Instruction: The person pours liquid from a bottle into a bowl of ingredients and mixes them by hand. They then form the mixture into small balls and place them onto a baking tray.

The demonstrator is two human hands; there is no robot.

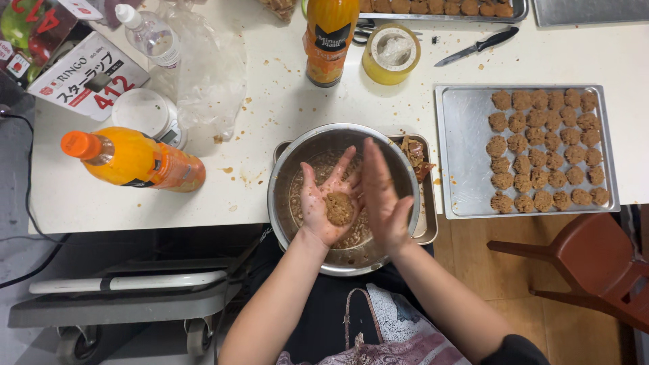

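Open left hand [329,203] cradles brown patty [339,208] on palm above bowl [284,177]; right hand [382,196] flat, edge-on, just beside patty. Tray [462,128] of patties right of bowl; orange bottle [135,161] left.

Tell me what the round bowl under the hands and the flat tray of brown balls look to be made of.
Round silver bowl: likely stainless steel, with a bright, reflective rim. Flat rectangular tray: grey metal, perhaps aluminium or steel, with a duller brushed sheen and a rolled edge.

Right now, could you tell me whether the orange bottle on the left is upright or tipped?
Tipped: the orange bottle lies on its side on the table.
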